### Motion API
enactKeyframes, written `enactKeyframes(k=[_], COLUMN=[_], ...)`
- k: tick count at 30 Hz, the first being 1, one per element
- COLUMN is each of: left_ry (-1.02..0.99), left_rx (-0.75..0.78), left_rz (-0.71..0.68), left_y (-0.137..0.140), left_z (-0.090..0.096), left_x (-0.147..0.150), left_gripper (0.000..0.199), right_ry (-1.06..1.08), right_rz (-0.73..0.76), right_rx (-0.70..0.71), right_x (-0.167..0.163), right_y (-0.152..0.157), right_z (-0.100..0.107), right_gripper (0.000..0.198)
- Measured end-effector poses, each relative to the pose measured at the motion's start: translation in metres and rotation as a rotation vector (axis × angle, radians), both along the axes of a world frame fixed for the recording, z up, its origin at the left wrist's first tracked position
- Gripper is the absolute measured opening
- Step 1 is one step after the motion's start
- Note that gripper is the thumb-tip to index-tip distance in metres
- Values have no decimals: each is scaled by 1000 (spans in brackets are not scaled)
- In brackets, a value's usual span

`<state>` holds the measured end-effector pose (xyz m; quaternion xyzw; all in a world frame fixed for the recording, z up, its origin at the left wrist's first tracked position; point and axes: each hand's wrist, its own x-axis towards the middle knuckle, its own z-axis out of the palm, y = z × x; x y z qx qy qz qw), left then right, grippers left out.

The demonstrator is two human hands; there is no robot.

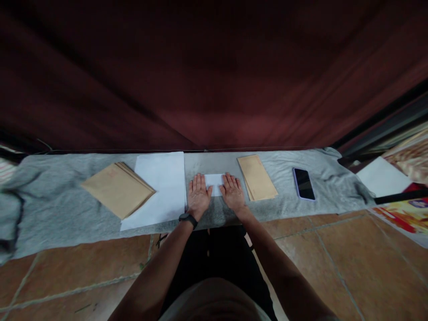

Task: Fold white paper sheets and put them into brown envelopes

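Note:
A small folded sheet of white paper (214, 184) lies flat in front of me on the grey cloth. My left hand (199, 194) presses on its left end, palm down with the fingers stretched out. On the right end rests my right hand (232, 192), also flat with its fingers extended. Both thumbs point inward over the paper, and the hands cover its two ends. Just right of my right hand are a few brown envelopes (257, 177). White sheets (163, 178) lie close to the left of my left hand.
A stack of brown envelopes (117, 189) overlaps the white sheets. A phone (304, 184) lies farther right on the grey cloth (60, 200). Behind the narrow surface hangs a dark red curtain (214, 89). White paper (384, 177) and a colourful printed sheet (406, 216) are at the far right.

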<state>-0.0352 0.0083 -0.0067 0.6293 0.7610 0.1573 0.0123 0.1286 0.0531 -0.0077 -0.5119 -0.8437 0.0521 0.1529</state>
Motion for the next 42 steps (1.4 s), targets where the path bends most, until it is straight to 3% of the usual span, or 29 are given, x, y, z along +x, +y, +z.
enactKeyframes(k=[23,31,42], left_ry=[-87,-319,-358], left_rx=[44,-2,-33], left_rz=[60,188,298], left_y=[-23,0,15], left_z=[8,19,16], left_x=[1,-13,-18], left_gripper=[54,43,35], right_ry=[0,-13,-22], right_rz=[-16,-27,-29], right_rx=[17,-11,7], right_x=[-2,-3,-2], right_y=[-1,0,1], right_z=[-2,0,-1], right_gripper=[55,56,56])
